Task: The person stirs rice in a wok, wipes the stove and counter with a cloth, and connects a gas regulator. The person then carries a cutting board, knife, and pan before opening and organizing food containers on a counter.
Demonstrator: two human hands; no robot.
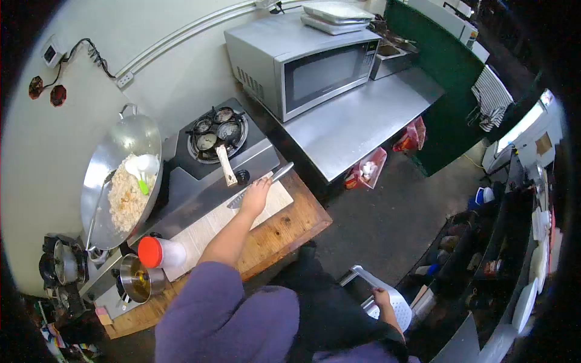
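Observation:
My left hand [256, 196] is closed over the middle of a kitchen knife [282, 172], which lies on a long pale cutting board [275, 196]. The knife's handle points away to the right, and part of its blade shows on the left of the hand. Down at my right side, my right hand [380, 297] is closed at the edge of a white plastic chair [396, 305] with small holes in its surface. Near the board's left end stands a jar with a red lid [150, 251]. A wooden-handled pan mould [226, 163] rests on the stove, its handle pointing toward the board.
A large wok [130, 124] holds fried rice [124, 202] and a white-and-green spoon [144, 181]. A small steel pot [138, 284] sits beside the jar. A microwave [327, 69] stands on a steel table [363, 118]. Red bags [370, 169] hang below its edge.

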